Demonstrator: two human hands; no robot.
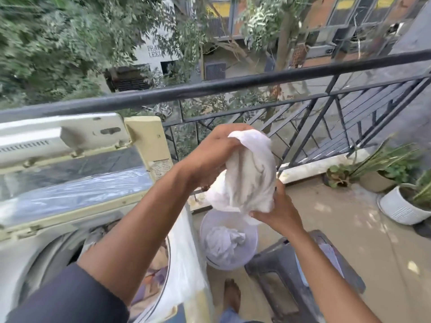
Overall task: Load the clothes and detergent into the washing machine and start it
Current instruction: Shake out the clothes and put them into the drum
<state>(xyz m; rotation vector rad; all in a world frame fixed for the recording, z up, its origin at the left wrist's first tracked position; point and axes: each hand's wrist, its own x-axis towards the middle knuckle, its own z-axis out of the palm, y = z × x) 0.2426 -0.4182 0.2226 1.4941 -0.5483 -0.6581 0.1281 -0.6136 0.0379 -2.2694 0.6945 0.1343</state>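
Observation:
A white cloth hangs bunched in the air between both hands. My left hand grips its top end. My right hand pinches its lower edge. Below the cloth, a pale plastic bucket stands on the floor with another white garment inside. The top-loading washing machine is at the left with its lid raised. Its drum opening shows coloured clothes under my left forearm.
A black balcony railing runs across in front, with the street and trees beyond. A dark plastic stool stands under my right arm. Potted plants, one in a white pot, sit at the right. A bare foot is on the floor.

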